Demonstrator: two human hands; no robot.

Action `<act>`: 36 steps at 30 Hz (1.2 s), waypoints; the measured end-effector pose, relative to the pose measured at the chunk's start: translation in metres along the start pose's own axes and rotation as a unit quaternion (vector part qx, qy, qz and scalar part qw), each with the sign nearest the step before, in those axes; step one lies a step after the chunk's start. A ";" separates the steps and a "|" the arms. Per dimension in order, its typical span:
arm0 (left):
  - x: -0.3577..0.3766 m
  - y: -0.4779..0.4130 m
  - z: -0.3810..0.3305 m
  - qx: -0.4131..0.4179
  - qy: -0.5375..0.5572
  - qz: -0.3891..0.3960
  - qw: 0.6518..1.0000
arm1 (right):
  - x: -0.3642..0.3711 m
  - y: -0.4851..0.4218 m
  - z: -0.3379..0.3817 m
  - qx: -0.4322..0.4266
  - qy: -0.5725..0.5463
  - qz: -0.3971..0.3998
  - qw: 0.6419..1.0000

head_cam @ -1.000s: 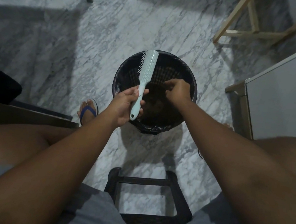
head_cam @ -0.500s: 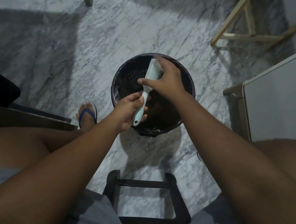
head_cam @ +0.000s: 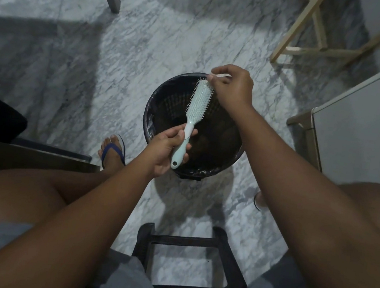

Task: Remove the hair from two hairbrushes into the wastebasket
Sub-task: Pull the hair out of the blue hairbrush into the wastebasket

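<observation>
Black wastebasket [head_cam: 148,114] standing mid-floor [head_cam: 147,53]. Over its mouth, a pale hairbrush [head_cam: 199,99], handle clenched in the left grip [head_cam: 166,150]. Right grip [head_cam: 233,89] pinched at the far tip, probably on hair too fine to see. Best to pull outward along the bristles and let go only above the opening.

The right grip [head_cam: 233,89] has come up out of the wastebasket [head_cam: 165,102] to the far tip of the hairbrush [head_cam: 199,101] and pinches there. The hairbrush has turned its bristle face toward the camera.
</observation>
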State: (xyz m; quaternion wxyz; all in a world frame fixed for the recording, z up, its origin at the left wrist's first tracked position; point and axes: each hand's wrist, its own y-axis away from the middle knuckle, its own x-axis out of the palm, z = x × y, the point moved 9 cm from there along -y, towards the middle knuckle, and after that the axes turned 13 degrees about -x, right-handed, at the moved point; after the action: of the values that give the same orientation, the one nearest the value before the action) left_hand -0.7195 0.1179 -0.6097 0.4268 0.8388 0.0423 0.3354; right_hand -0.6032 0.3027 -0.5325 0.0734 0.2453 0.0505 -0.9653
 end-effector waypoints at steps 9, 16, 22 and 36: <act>0.001 -0.001 -0.006 0.005 0.006 -0.004 1.000 | -0.008 0.017 -0.045 0.123 -0.145 -0.084 0.978; -0.006 -0.001 -0.014 0.009 0.050 -0.001 0.999 | 0.012 0.066 -0.065 0.013 0.164 0.138 0.977; -0.014 -0.001 -0.019 0.013 0.034 -0.013 0.999 | 0.018 0.080 -0.081 0.059 0.179 0.179 0.966; -0.018 -0.008 -0.003 0.013 -0.093 -0.059 0.994 | 0.010 0.020 -0.014 0.019 -0.006 0.083 0.996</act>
State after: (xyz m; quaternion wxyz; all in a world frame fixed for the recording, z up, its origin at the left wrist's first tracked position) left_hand -0.7333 0.1181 -0.6237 0.4367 0.8679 0.0563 0.2298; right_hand -0.6022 0.2842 -0.5511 0.1491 0.2445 0.0108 -0.9581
